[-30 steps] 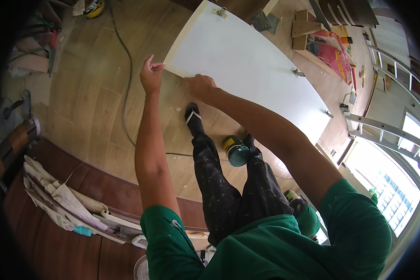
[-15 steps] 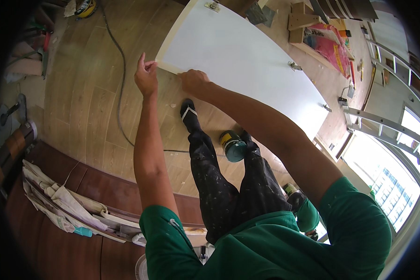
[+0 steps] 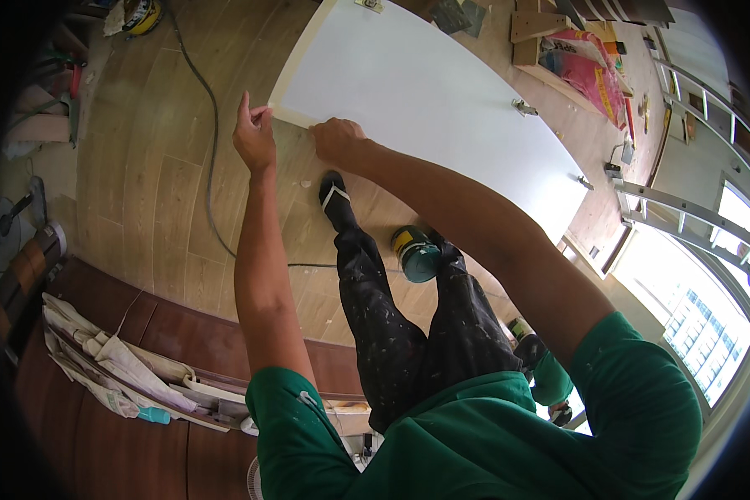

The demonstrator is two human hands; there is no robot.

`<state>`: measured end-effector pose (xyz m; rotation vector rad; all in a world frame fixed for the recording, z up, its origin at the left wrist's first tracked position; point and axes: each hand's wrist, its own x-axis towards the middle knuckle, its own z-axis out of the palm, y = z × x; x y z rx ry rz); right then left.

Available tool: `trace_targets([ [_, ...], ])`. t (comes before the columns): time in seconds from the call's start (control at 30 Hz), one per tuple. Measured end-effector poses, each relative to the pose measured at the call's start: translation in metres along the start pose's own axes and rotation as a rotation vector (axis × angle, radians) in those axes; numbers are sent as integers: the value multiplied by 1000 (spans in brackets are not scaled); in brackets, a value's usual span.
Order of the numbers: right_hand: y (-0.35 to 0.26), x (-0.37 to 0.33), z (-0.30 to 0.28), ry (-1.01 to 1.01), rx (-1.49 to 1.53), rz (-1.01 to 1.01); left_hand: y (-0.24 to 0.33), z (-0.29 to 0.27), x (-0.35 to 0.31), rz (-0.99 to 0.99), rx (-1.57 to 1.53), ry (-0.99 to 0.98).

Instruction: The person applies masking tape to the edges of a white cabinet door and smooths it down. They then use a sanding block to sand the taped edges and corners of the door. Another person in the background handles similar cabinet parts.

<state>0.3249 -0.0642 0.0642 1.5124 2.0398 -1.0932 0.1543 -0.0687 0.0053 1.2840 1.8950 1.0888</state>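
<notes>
A white panel with metal hinges along its far right edge, seemingly a cabinet door, lies in front of me. A pale strip like masking tape borders its near edge, and another pale band follows its left edge. My left hand is at the near left corner, index finger raised, the other fingertips pinched at the strip's end. Farther right along the same edge, my right hand is closed, knuckles up and pressed to the edge; its fingertips and anything in them are hidden.
A teal and yellow bucket stands between my legs. The black cable curves over the wood floor. At right are a pink bag in a wooden box and a metal ladder. Another person in green is at lower right.
Both hands and the panel have shifted slightly left in the picture, as has the whole scene. Each hand keeps its place at the panel's edge.
</notes>
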Motion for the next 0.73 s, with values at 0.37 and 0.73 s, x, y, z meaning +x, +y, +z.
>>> trace_targets([
  [0.37, -4, 8, -1, -26, -8, 35, -1, -4, 3, 14, 21, -33],
  [0.73, -7, 7, -7, -84, -8, 60, 3, -4, 4, 2, 70, -48],
])
